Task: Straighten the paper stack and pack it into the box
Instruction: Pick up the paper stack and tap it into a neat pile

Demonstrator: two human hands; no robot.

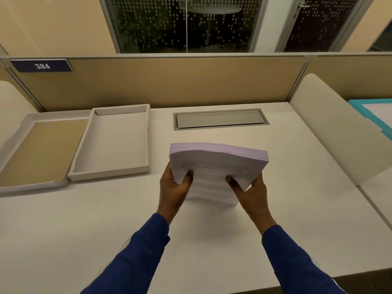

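A thick stack of printed white paper (216, 164) stands nearly upright on its lower edge on the white desk (106, 219), its top edge bowed. My left hand (172, 187) grips the stack's left side, thumb on the front sheet. My right hand (251, 193) grips its right side the same way. An open, empty white box (115, 168) lies on the desk to the left of the stack. Its lid (31, 183), brown inside, lies upturned further left.
A grey cable hatch (219, 119) is set into the desk behind the stack. A tan partition (169, 81) closes the back. Curved white side dividers (331, 128) flank the desk. A teal folder (373, 115) lies on the neighbouring desk at right.
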